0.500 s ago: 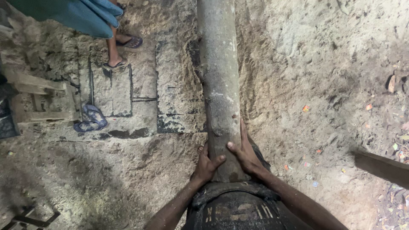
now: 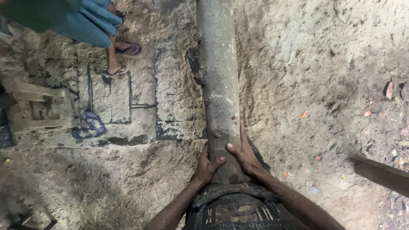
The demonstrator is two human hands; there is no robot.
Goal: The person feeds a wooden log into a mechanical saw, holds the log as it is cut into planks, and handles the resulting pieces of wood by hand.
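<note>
Head cam, looking straight down. Both hands are on the long grey, dirt-crusted cylindrical post [image 2: 218, 85]. Its long axis runs near-to-far, roughly mid-frame, from my chest out past the far edge of view. The near end disappears behind the dark rounded black object [image 2: 232, 208] at my torso; can't tell what that is.

Left hand [image 2: 206, 167]: on the post's left flank, fingers curled round it, thumb laid across the front face. Gripping, not flat.

Right hand [image 2: 243, 154]: on the right flank, a bit farther out than the left. Fingers are extended along the post pointing far, thumb hooked over the front toward the left thumb. Pressing/cupping rather than a full wrap.

So the post sits between the two palms, hands opposed left/right, both at the near end. Neither hand is clearly nearer to it; both touching.

Surroundings: sandy packed earth floor [image 2: 324, 85]. Far left is another person's sandalled foot [image 2: 114, 70], with blue cloth [image 2: 91, 25] above. Pale wooden frame [image 2: 38, 108] at left, crumpled blue sandal [image 2: 87, 125] just right of it. Dark plank [image 2: 379, 174] near right.
</note>
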